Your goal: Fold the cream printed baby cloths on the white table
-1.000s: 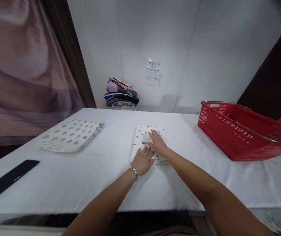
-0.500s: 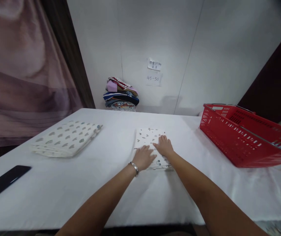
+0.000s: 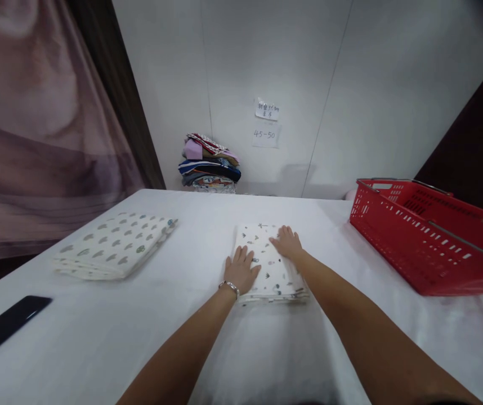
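Observation:
A small folded white cloth with tiny printed figures lies in the middle of the white table. My left hand, with a silver bracelet at the wrist, lies flat on the cloth's left edge, fingers spread. My right hand presses flat on its far right part. Neither hand grips anything.
A larger folded white cloth with grey-green spots lies at the left. A red plastic basket stands at the right. A black flat object lies near the left front edge. A pile of coloured folded clothes sits by the back wall under paper notes.
Both hands have slid apart over the small cloth: the left toward its left edge, the right toward its far right side. More of the cloth's middle now shows.

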`<state>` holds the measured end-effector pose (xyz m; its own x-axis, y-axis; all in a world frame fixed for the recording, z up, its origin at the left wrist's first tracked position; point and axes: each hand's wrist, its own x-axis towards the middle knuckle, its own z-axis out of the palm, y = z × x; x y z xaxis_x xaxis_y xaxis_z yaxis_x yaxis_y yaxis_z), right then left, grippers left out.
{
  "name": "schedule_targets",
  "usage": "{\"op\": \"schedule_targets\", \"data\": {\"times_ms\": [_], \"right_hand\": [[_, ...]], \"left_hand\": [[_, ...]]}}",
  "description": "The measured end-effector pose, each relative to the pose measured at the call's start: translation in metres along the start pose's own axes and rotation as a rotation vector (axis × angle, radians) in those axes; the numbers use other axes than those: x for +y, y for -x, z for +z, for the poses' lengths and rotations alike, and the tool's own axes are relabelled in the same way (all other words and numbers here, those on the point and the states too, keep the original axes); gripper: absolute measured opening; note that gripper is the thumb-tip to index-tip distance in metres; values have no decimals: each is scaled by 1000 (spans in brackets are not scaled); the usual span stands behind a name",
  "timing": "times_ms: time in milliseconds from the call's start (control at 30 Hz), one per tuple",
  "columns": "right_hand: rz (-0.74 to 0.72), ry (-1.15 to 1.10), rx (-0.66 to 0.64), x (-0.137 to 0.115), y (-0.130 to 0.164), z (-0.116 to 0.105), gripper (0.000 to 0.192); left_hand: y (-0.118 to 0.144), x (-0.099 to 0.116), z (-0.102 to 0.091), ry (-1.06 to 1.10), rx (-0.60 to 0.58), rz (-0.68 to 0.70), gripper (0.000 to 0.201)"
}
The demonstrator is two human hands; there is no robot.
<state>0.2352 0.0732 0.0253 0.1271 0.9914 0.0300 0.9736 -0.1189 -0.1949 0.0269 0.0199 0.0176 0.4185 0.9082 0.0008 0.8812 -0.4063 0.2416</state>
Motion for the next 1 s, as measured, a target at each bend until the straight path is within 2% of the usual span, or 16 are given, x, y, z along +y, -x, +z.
{"op": "schedule_targets", "data": {"times_ms": [100, 267, 567, 667, 800, 900, 1000], "right_hand": [[62, -81, -31, 17, -7, 12, 72], [23, -152, 12, 27, -10, 25, 72], [-5, -356, 62, 32, -10, 26, 58], [5, -443, 83, 34, 11, 25, 65], [110, -581, 92, 37, 61, 26, 73], [176, -757, 69, 41, 100, 27, 73], [199, -886, 61, 45, 124, 26, 73]], "left_hand": [[1, 0, -2, 11, -39, 0, 60], [1, -1, 0, 34, -34, -12, 60], [-1, -1, 2, 35, 13, -2, 56], [-1, -3, 2, 76, 40, 10, 55], [2, -7, -3, 210, 99, -20, 57], [4, -11, -10, 342, 173, -166, 62], [4, -16, -18, 455, 124, -392, 67]]}}
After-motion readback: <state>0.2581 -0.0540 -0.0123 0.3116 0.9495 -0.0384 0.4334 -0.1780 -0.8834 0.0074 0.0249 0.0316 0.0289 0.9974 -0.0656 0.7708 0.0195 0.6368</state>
